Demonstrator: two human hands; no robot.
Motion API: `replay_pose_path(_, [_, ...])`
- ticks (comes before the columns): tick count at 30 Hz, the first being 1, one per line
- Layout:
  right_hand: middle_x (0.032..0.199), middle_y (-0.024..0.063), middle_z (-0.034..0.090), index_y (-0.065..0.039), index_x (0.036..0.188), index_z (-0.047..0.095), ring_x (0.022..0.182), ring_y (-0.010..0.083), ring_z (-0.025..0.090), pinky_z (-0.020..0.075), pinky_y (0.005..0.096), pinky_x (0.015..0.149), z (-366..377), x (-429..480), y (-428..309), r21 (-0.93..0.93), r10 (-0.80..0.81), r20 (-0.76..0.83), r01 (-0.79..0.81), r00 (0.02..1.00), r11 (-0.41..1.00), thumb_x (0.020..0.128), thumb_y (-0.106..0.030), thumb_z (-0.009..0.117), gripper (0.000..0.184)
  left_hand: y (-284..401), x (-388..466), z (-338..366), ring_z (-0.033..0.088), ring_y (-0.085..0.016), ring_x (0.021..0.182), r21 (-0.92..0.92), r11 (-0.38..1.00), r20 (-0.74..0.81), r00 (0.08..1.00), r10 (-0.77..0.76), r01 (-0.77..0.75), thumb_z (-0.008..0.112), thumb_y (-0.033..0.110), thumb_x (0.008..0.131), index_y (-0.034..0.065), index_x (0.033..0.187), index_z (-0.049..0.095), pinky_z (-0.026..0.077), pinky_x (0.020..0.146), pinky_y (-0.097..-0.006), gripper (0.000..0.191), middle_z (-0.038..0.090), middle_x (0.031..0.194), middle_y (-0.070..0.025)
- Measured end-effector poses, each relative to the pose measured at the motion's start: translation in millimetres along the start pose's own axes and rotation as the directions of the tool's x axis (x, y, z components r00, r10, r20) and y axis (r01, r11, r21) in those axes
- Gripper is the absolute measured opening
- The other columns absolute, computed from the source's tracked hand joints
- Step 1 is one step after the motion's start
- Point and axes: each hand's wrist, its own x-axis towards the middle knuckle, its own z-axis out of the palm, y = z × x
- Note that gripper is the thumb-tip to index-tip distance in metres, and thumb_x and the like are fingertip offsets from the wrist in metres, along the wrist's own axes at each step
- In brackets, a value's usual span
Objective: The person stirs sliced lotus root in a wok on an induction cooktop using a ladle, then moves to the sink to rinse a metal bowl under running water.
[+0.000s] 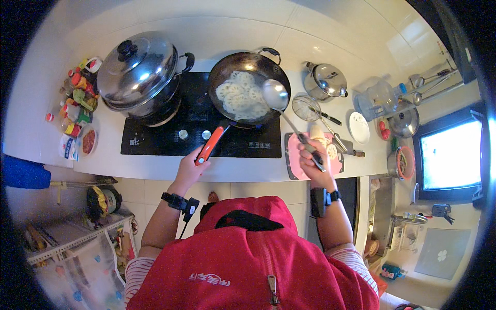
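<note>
My left hand [190,166] grips the orange-red handle [209,146] of a dark wok [248,62] on the black cooktop [197,116]. Sliced lotus root [241,95] lies in a pale heap across the wok's bottom. In my right hand [318,162] is the dark handle of a metal ladle [276,94], whose bowl hangs over the right side of the wok with its rounded back facing up. Whether the ladle touches the slices I cannot tell. Below my right hand, a pink cutting board [295,159] carries a piece of lotus root [317,133] and some cut slices [332,151].
A large lidded steamer pot [141,73] stands left of the wok. To the right are a small lidded pot [329,81], a wire skimmer [306,108], a white plate [359,128] and a cleaver [352,150]. Seasoning bottles [79,83] crowd the left counter beside a bowl of reddish food [88,141].
</note>
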Motion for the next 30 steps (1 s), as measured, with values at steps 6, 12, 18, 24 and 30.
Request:
replay_pose_path(6, [0.086,0.0048,0.056,-0.002,0.116,0.05,0.053,0.0038,0.043,0.0358,0.0163,0.041,-84,-105,-68,-0.045,-0.263,-0.049,0.261,0.964,0.964,0.092,-0.02,0.055,0.03,-1,-4,11,0.056,-0.011,0.062,0.038,0.999,-0.1,0.995,-0.028,0.032,0.069,0.01,0.079,0.0041,0.132,0.051,0.049,0.057,-0.0256,0.056,0.062,0.086,-0.0056])
replay_pose_path(12, [0.069,0.0029,0.053,-0.003,0.098,0.052,0.049,0.0076,0.044,0.036,0.0186,0.041,-218,-222,-131,-0.131,-0.51,-0.335,0.496,0.792,0.858,0.094,-0.025,0.053,0.022,4,-6,27,0.062,-0.017,0.084,0.208,0.976,-0.268,0.963,-0.008,0.066,0.068,0.011,0.078,0.0029,0.131,0.051,0.049,0.078,-0.0285,0.055,0.065,0.099,-0.0115])
replay_pose_path(18, [0.056,0.0055,0.055,-0.004,0.077,0.06,0.041,0.0159,0.047,0.0412,0.0294,0.04,-404,-302,-188,-0.892,-0.842,-0.445,-0.075,0.305,0.445,0.084,-0.019,0.057,0.016,7,-6,34,0.06,-0.015,0.08,0.298,0.949,-0.338,0.941,0.0,0.107,0.067,0.01,0.078,0.0031,0.129,0.053,0.048,0.075,-0.0276,0.053,0.066,0.093,-0.0089])
replay_pose_path(24, [0.087,0.0129,0.069,0.002,0.126,0.052,0.067,0.0226,0.062,0.0503,0.0355,0.061,-431,-293,-197,-0.873,-0.976,-0.196,-0.471,0.094,0.13,0.081,-0.011,0.063,0.049,-8,0,31,0.062,-0.02,0.08,0.352,0.934,-0.334,0.94,0.071,0.054,0.067,0.013,0.078,0.0053,0.13,0.053,0.049,0.075,-0.0303,0.054,0.066,0.094,-0.0129])
replay_pose_path(30, [0.07,0.004,0.059,-0.002,0.131,0.049,0.049,0.0062,0.047,0.0339,0.0184,0.04,-228,-196,-161,-0.808,-0.738,-0.327,0.23,0.59,0.542,0.087,-0.014,0.057,0.046,-11,0,26,0.064,-0.022,0.083,0.343,0.934,-0.306,0.952,0.011,0.099,0.068,0.014,0.078,0.0051,0.132,0.051,0.049,0.077,-0.0306,0.057,0.067,0.098,-0.016])
